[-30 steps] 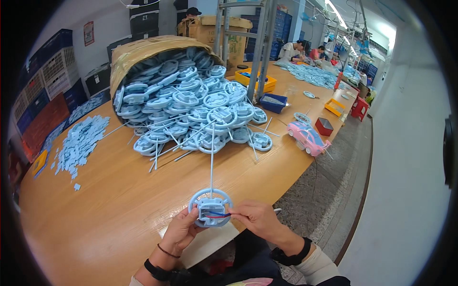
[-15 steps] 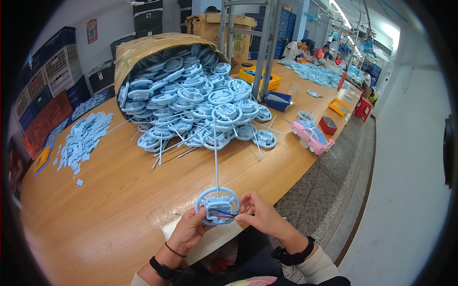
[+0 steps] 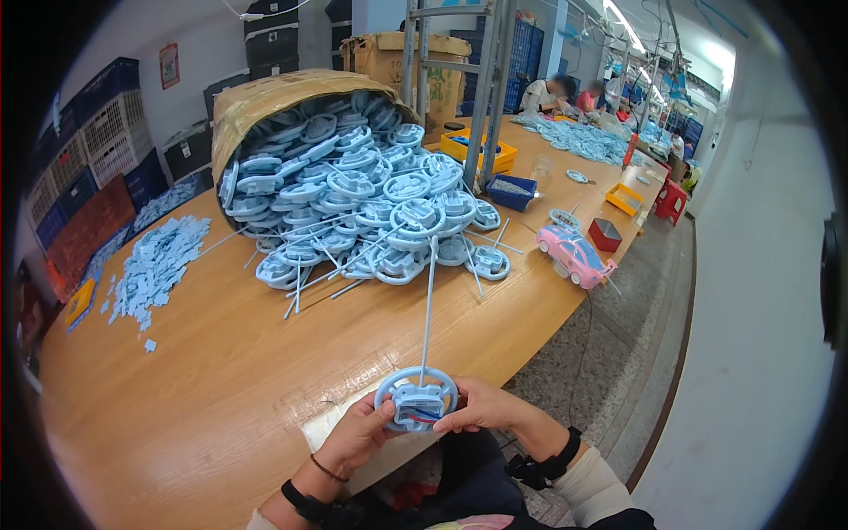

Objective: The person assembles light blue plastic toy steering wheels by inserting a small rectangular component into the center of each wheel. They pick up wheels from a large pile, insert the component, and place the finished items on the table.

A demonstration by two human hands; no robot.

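Holding the light-blue ring-shaped part (image 3: 415, 396) up at the near edge of the table (image 3: 221, 353), above a pale sheet (image 3: 320, 427), aimed its thin rod (image 3: 428, 309) toward the far side! Gripped the left rim in the left hand (image 3: 358, 431), with the thumb over the front. Gripped the right rim, low down, between the thumb and fingers of the right hand (image 3: 486, 408). Could not tell about any wire ends caught under that thumb, though. Showed red and blue wires (image 3: 424, 418) across the open compartment in the middle, and right there, real tension! Could have nipped those wires on the compartment wall by pressing carelessly, or worked an end loose with too sharp a tug. Could have dropped the whole part off the near edge, too, from an easing of the left grip. Also risked snagging the rod on the heap of matching parts (image 3: 353, 185), over on the far side, through a swing of the wrists. Might have set that heap sliding, spilling as seen from the cardboard container (image 3: 291, 84)! Spotted flat blue pieces (image 3: 159, 269) farther left, easily scattered by a stray reach. Spotted a pink toy car (image 3: 570, 256) near the right edge, exposed to a knock.
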